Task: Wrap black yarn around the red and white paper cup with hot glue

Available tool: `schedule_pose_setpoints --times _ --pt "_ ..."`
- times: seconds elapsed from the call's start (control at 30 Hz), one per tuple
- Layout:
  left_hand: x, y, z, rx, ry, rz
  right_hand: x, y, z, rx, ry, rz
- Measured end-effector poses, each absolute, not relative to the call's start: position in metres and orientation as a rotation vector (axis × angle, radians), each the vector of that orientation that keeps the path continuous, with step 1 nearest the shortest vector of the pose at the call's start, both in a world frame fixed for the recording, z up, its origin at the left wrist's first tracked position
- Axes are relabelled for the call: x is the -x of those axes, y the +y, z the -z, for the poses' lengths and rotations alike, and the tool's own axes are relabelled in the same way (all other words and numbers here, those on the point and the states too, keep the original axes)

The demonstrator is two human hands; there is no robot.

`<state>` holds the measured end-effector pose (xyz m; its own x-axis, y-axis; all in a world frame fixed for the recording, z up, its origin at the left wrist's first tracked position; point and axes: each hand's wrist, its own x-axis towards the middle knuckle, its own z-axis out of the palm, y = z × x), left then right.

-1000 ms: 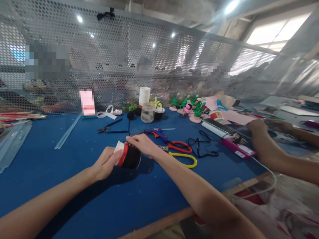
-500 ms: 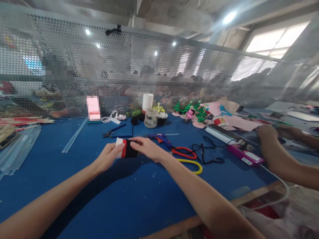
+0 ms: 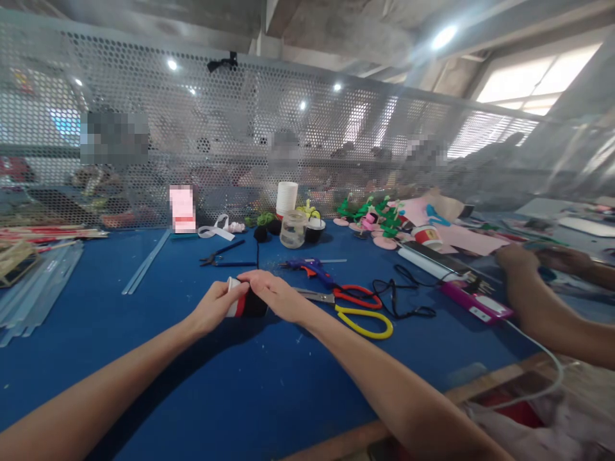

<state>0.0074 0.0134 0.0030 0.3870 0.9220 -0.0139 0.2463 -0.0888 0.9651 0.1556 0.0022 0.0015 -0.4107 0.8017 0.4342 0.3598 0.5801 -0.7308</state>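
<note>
Well, the left hand [image 3: 210, 310] clasps a cup [image 3: 254, 307] banded red and black over the blue table [image 3: 269, 397]; the right hand [image 3: 273, 291] covers part of its black end, grip unclear. Pliers [image 3: 235, 264] lie beyond, scissors [image 3: 331, 298] to the right.

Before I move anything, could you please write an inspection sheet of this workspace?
Surface: blue tabletop with brown front edge.
Job's things: white paper cup banded red and black; thin black strand; round black yarn ball.
Clutter: metal scissors with red and yellow handles, blue glue gun, blue-handled pliers.
Hands: left hand grips the cup's white end; right hand lies over its black side.
Cables: black cable looped beside the scissors; white cable at the purple power strip.
Surroundings: grey perforated panel behind; another person's forearm, right.
</note>
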Motion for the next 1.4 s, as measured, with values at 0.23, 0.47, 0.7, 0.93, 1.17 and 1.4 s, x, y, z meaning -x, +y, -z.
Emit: schedule_pose_setpoints --times 0.23,0.47,0.7,0.93,1.17,1.4 --pt "-0.007 0.018 0.002 -1.711 1.119 -0.797 -0.171 0.011 -0.01 1.189 -1.642 -0.536" --pt "-0.002 0.025 0.001 -1.704 1.183 -0.867 -0.248 0.038 -0.04 1.694 -1.476 -0.162" --pt "0.0 0.026 -0.001 -1.655 1.197 -0.858 -0.262 0.041 0.003 1.942 -1.574 -0.379" --pt "-0.001 0.023 0.0 -1.647 1.19 -0.836 -0.257 0.035 0.006 1.843 -1.47 -0.501" --pt "-0.002 0.026 0.0 -1.568 1.232 -0.858 -0.216 -0.001 -0.016 1.363 -1.506 -0.98" --pt "-0.001 0.027 0.0 -1.466 1.22 -0.86 -0.184 -0.022 -0.015 1.359 -1.655 -0.962"
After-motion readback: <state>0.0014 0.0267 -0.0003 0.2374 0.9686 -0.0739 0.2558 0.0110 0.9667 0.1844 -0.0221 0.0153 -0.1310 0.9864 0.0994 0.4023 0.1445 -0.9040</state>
